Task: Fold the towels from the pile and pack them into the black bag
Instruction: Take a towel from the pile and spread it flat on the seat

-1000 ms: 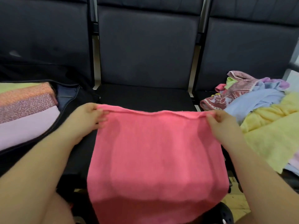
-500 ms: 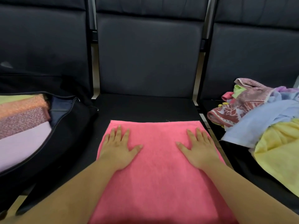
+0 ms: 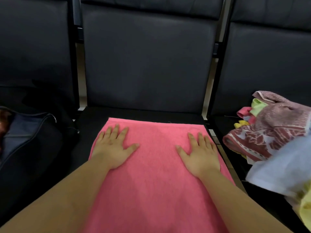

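Note:
A pink towel (image 3: 156, 179) lies spread flat on the middle black seat (image 3: 151, 114) and reaches toward me past the bottom of the view. My left hand (image 3: 112, 148) presses flat on its left side with fingers straight and spread. My right hand (image 3: 200, 153) presses flat on its right side the same way. The black bag (image 3: 33, 148) lies open on the left seat, its zipper edge showing; its contents are mostly out of view. The pile of towels (image 3: 272, 132) sits on the right seat, with a maroon patterned one on top and a light blue one in front.
Dark padded backrests (image 3: 148, 56) stand close behind all three seats. Narrow gaps with metal frame posts separate the seats. A yellow towel (image 3: 304, 209) hangs at the lower right edge of the pile.
One second ago both hands held the pink towel up by its top corners. It has since been laid on the seat, with both palms flat on it; the view has moved closer.

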A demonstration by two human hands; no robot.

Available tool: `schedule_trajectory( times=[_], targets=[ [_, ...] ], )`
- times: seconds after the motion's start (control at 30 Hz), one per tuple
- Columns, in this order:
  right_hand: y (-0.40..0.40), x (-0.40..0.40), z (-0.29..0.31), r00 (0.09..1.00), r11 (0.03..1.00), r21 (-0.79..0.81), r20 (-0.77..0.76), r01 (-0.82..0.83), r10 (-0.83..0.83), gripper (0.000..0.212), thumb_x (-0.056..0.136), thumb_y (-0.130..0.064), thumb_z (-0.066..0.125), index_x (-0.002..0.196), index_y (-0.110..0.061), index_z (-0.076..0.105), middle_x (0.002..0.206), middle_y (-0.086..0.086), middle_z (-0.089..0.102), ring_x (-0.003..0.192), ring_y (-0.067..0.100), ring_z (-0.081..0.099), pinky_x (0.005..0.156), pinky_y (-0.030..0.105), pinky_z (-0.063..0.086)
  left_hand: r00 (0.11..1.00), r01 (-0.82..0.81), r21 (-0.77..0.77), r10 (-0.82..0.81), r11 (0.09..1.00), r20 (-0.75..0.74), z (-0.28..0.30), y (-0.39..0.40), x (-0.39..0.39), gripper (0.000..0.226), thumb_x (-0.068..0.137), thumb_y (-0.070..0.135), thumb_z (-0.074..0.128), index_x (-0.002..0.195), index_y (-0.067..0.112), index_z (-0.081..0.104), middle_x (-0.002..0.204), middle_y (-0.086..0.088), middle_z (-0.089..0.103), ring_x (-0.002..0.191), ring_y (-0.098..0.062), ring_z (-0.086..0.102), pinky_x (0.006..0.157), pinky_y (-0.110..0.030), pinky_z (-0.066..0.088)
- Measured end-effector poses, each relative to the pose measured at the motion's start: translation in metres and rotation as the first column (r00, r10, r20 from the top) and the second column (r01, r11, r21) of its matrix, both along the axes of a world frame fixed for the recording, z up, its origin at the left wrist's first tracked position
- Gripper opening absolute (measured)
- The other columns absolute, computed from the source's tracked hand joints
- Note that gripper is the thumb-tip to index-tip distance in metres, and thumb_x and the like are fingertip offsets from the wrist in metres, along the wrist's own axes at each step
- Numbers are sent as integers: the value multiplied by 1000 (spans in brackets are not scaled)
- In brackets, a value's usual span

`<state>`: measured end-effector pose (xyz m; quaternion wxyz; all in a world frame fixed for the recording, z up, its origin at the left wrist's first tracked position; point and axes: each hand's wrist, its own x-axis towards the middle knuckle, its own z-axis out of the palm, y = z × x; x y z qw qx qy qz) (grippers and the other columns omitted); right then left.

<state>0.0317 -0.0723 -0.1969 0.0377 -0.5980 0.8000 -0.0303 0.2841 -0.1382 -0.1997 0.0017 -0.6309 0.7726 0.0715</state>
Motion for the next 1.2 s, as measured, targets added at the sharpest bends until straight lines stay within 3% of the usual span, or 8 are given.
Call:
schedule_trajectory(
  times=[0.23, 0.33, 0.43, 0.53, 0.7, 0.8, 1.03, 1.2],
  targets=[
    [-51, -5, -8, 999, 981, -189, 35, 32, -26, 74, 91, -66, 24, 151, -23, 25, 158, 9, 19, 146, 26, 15, 117, 41, 9, 995, -24, -206, 3, 978, -103, -9, -51, -3, 78, 89, 65, 31, 150, 17, 26, 158, -12, 19, 145, -27, 16, 118, -40, 11],
    [-60, -2, -10, 997, 843, -533, 61, 63, -36, 60, 83, -53, 37, 120, -11, 60, 116, 15, 57, 109, 34, 51, 93, 40, 34, 982, -100, -564, -11, 819, -191, -10, -59, -8, 50, 82, 48, 41, 96, 5, 61, 102, -20, 59, 94, -38, 57, 80, -44, 42],
    [-62, -3, -3, 991, 895, -438, 134, 86, -30, 24, 88, -37, 50, 89, -14, 56, 80, 2, 56, 81, 29, 54, 64, 32, 34, 980, -160, -417, 95, 895, -174, -4, -58, -12, 32, 97, 39, 38, 83, 14, 54, 94, -11, 63, 86, -32, 59, 67, -32, 35],
    [-61, -9, 3, 969, 960, -270, 245, 71, -2, 16, 89, -29, 49, 79, -16, 48, 68, -6, 47, 74, 24, 48, 62, 31, 30, 989, -120, -283, 89, 952, -119, -2, -56, -10, 38, 102, 37, 28, 101, 14, 58, 109, -9, 62, 99, -30, 58, 73, -33, 37],
    [-30, -11, 25, 915, 991, -135, 397, -18, 70, 15, 89, -25, 51, 79, -16, 55, 92, 4, 58, 93, 27, 55, 75, 33, 39, 997, -39, 28, 41, 999, -58, 31, -24, -2, 39, 100, 30, 33, 130, 11, 50, 136, -13, 49, 124, -30, 47, 101, -34, 36],
    [10, -6, 41, 857, 999, 19, 514, -36, 21, 24, 92, -27, 54, 113, -19, 60, 122, 5, 57, 114, 23, 53, 93, 30, 40, 998, 50, 277, -38, 959, -51, 48, 18, 2, 46, 97, 19, 40, 141, 8, 41, 145, -13, 42, 130, -27, 43, 102, -27, 35],
    [112, -9, 40, 933, 997, -79, 358, 5, 24, 67, 80, -37, 68, 138, -16, 44, 143, 5, 41, 133, 23, 38, 111, 39, 32, 966, -258, 129, 255, 958, 36, 48, 122, 43, 47, 92, 22, 46, 136, 10, 41, 139, -13, 39, 127, -31, 42, 104, -39, 38],
    [153, -23, 57, 774, 966, 55, 588, 252, -235, 66, 79, -27, 70, 135, -3, 46, 117, 17, 62, 97, 27, 62, 79, 35, 52, 876, -458, 166, 475, 873, -86, 53, 151, 59, 51, 94, 23, 51, 137, 3, 33, 138, -16, 41, 124, -34, 47, 98, -41, 40]
  ],
)
